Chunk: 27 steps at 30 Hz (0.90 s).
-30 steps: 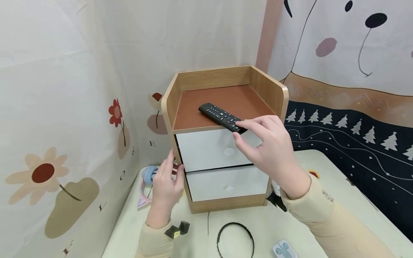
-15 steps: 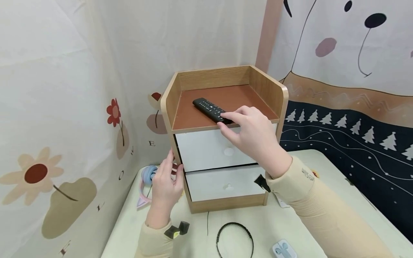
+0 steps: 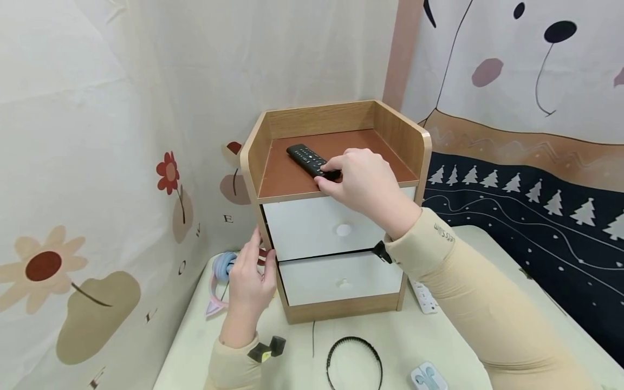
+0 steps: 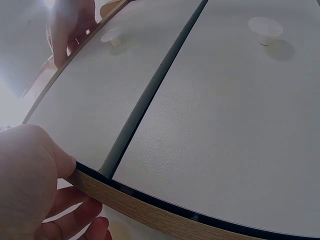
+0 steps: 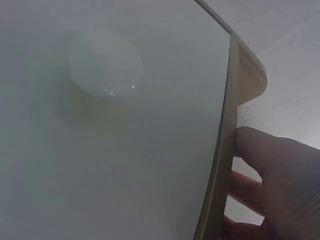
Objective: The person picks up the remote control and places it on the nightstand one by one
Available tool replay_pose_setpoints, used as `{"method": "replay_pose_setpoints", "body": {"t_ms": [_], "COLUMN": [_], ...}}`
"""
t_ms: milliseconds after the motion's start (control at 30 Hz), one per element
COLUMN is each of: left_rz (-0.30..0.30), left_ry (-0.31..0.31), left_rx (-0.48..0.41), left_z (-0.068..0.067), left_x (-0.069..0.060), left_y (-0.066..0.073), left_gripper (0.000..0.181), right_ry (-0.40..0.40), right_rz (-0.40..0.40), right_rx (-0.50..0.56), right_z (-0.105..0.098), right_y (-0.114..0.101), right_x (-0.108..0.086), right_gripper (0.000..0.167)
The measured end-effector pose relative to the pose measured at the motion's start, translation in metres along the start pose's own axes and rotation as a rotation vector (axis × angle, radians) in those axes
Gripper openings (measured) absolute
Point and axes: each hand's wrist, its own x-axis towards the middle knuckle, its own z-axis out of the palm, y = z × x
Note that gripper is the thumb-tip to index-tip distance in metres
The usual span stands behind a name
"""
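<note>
A black remote control (image 3: 312,161) lies slantwise over the brown top shelf of a small wooden drawer cabinet (image 3: 342,311). My right hand (image 3: 365,181) pinches the remote's near end between thumb and fingers, just above the shelf's front edge. At the cabinet's left side, my left hand (image 3: 251,281) rests with extended fingers along the side panel. Its thumb touches the front edge, as the left wrist view shows. Two white drawers, the upper drawer (image 3: 302,227) and the lower drawer (image 3: 317,279), are closed. The remote is out of sight in the right wrist view.
A black toothed headband (image 3: 355,339) and a case with earphones (image 3: 429,376) lie in front of the cabinet. To its left are a blue coiled item (image 3: 224,265) and a pink headband (image 3: 214,303). A white power strip (image 3: 426,298) lies at its right.
My right hand has carried the remote left and back, from over the shelf's front edge further onto the shelf. My left hand has stayed at the cabinet's side.
</note>
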Motion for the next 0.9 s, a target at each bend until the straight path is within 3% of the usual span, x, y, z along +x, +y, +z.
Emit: {"method": "replay_pose_setpoints", "body": {"t_ms": [333, 567, 900], "left_rz": [-0.002, -0.028, -0.049], "left_ry": [-0.004, -0.014, -0.032], "left_rx": [0.011, 0.021, 0.030], "left_z": [-0.001, -0.004, -0.007], "left_x": [0.000, 0.000, -0.001], "left_y": [0.002, 0.002, 0.005], "left_gripper": [0.061, 0.061, 0.061], "right_ry": [-0.074, -0.129, -0.162], "right_rz": [-0.020, 0.073, 0.053], "right_rx": [0.017, -0.028, -0.036], "right_z": [0.006, 0.015, 0.026], "right_y": [-0.001, -0.011, -0.015], "right_x": [0.031, 0.055, 0.066], "right_gripper": [0.028, 0.029, 0.032]}}
